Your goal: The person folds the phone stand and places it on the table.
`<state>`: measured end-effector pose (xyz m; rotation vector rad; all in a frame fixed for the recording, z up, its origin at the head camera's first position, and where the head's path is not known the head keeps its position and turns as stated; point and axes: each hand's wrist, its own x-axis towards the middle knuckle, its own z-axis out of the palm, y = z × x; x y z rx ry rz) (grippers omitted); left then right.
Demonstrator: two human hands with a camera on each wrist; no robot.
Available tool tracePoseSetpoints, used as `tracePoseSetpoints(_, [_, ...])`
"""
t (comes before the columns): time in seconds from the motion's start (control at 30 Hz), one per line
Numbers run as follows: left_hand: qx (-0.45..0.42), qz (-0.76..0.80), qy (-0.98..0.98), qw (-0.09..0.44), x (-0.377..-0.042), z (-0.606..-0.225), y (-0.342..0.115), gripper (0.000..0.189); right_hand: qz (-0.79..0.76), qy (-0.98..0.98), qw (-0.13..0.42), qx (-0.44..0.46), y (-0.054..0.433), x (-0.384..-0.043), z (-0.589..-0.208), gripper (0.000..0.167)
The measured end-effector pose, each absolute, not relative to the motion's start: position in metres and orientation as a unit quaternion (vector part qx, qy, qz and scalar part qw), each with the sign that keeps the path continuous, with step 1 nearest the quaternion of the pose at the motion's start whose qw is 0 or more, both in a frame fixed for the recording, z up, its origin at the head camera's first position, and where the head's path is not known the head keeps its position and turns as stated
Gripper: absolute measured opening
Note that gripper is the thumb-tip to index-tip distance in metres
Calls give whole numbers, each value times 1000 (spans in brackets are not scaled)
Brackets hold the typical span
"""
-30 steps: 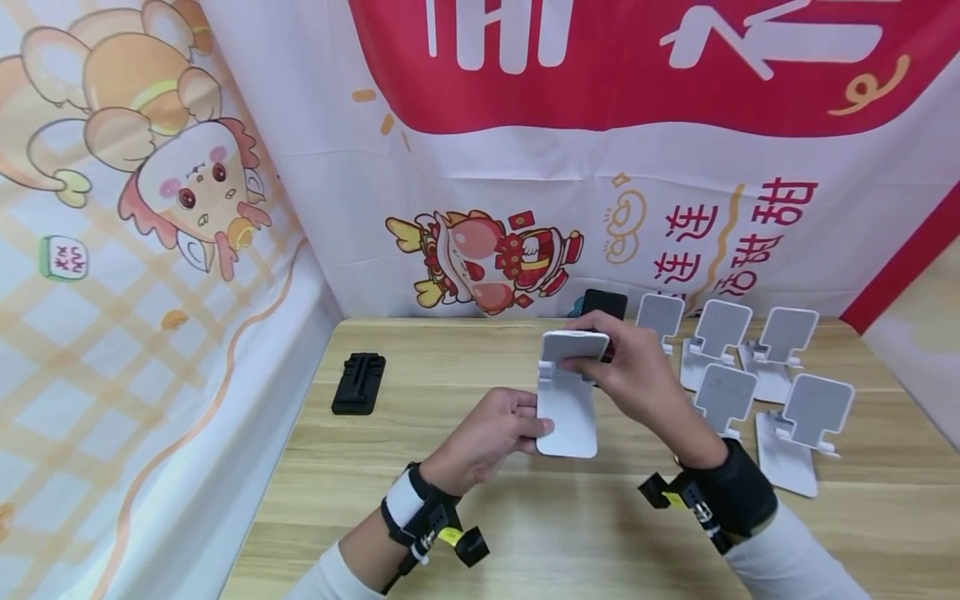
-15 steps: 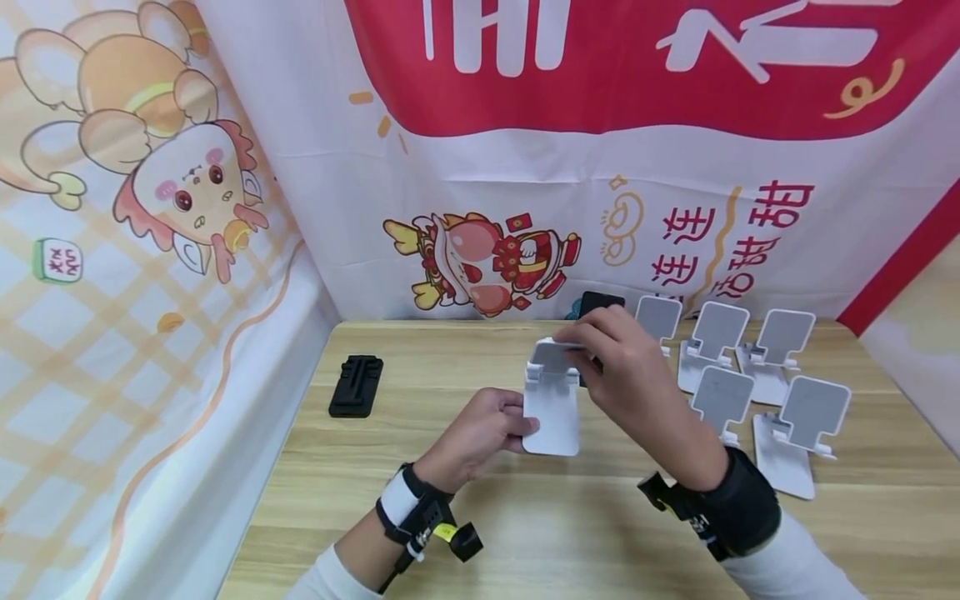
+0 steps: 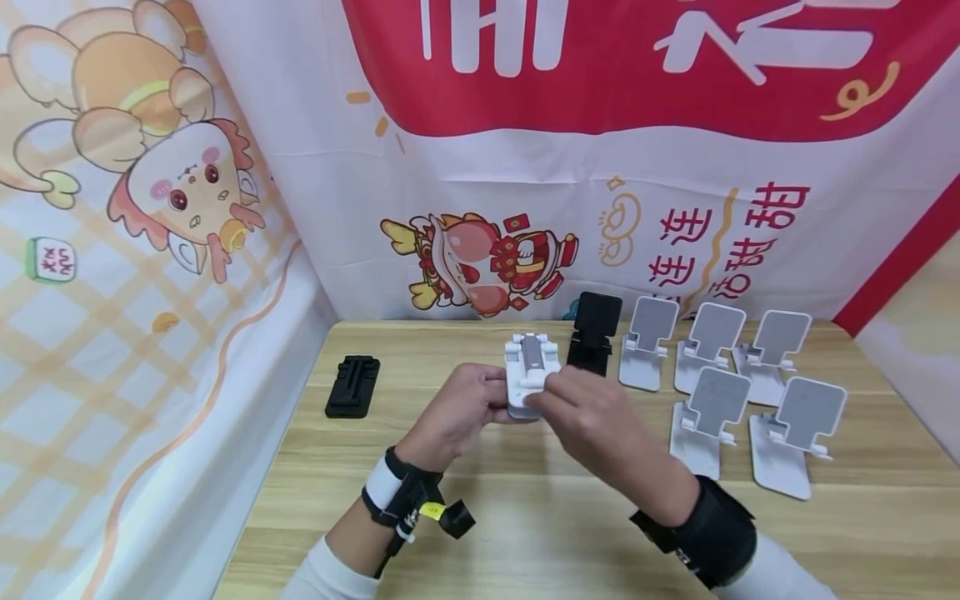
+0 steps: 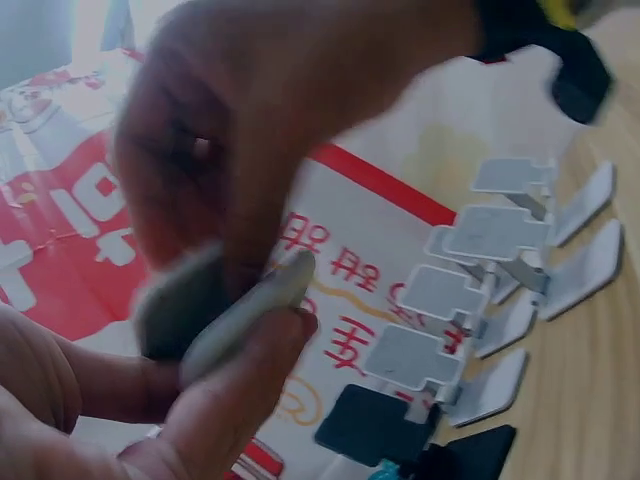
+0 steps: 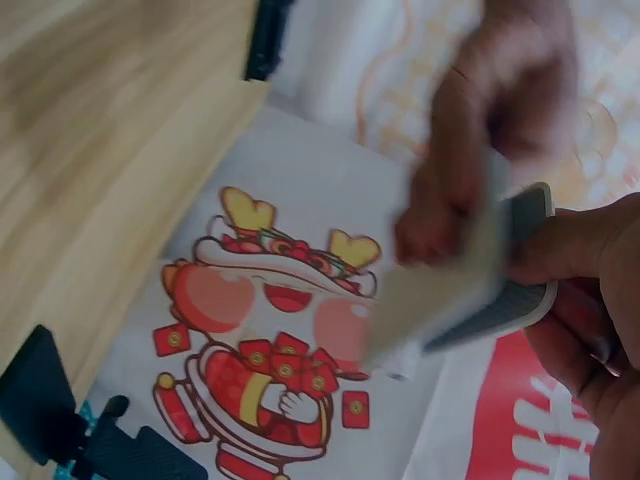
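My left hand point(image 3: 465, 408) holds the left side of a white phone stand point(image 3: 516, 385) above the table. In the head view its grey-padded plate is turned down, close to the base. My right hand point(image 3: 603, 421) pinches the stand's near right edge, hiding that corner. In the left wrist view the stand point(image 4: 250, 318) looks blurred, its two plates at a narrow angle, with the left thumb on one face. The right wrist view shows the stand's grey pad point(image 5: 490, 315) between the two hands.
Several unfolded white phone stands point(image 3: 812, 417) stand at the right of the wooden table point(image 3: 480, 533). Beside them, near the back, is an unfolded black phone stand point(image 3: 597, 315). A folded black phone stand point(image 3: 352, 387) lies at the left. A printed cloth point(image 3: 495, 158) hangs behind.
The stand's upper plate has swung down towards its base. My right hand has come down and left to the near edge, while the left hand has moved slightly left and up with the stand.
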<state>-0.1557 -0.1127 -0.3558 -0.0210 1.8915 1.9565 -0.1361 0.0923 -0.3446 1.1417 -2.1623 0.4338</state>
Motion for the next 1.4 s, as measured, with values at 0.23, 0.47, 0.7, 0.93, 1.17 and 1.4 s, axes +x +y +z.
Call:
tracePoseSetpoints(0.23, [3,718,665,205,-159,-349,-115,34,186,-826,316,429,92,-139,-350,28])
tracePoseSetpoints(0.47, [2,720,664,199,-159,-348,-114,36,419,-849,187,263,105,-153,-343,19])
tracePoseSetpoints(0.7, [7,705,676,213,-154,-345,-106,37,601,-781,-161,50,112,-174,-340,55])
tracePoseSetpoints(0.93, [16,720,655,227,-153,-352,-107,38,639,-738,-216,28,112,-176,-345,49])
tracePoseSetpoints(1.17, [32,753,610,243,-153,-355,-113,45,625,-751,-211,21,109,-174,-347,49])
tracePoseSetpoints(1.4, [-7,710,661,241,-157,-353,-110,37,624,-756,-196,28,105,-171,-344,45])
